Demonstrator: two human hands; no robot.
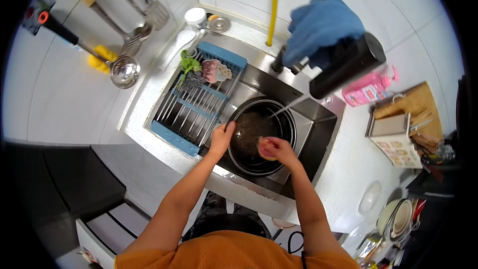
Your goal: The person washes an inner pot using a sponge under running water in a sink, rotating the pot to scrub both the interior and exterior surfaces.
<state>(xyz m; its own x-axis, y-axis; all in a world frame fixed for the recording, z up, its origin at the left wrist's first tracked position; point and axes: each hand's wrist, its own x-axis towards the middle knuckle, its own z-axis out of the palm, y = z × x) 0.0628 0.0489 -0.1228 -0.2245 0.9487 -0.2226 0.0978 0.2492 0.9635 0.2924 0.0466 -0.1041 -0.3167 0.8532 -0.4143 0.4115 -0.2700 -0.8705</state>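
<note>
A dark round pot point(248, 128) stands in the steel sink point(318, 142), with some brownish water inside. At its left rim, my left hand point(220, 140) is closed, thumb over the edge. My right hand point(282, 152) reaches over the pot's right side. Its fingers are wrapped round a pink and yellow sponge point(267, 149), held down inside the pot. From the black faucet point(348, 67), a thin stream of water point(290, 105) runs into the pot. A blue cloth point(326, 25) is draped over the faucet.
A blue-ended drying rack point(174, 138) spans the sink's left part, holding a green scrubber-like item and a patterned sponge point(215, 71). Pink soap bottle point(366, 88), knife holder point(393, 139) and cutting board point(423, 104) stand right. Ladle point(124, 71) and other utensils hang left.
</note>
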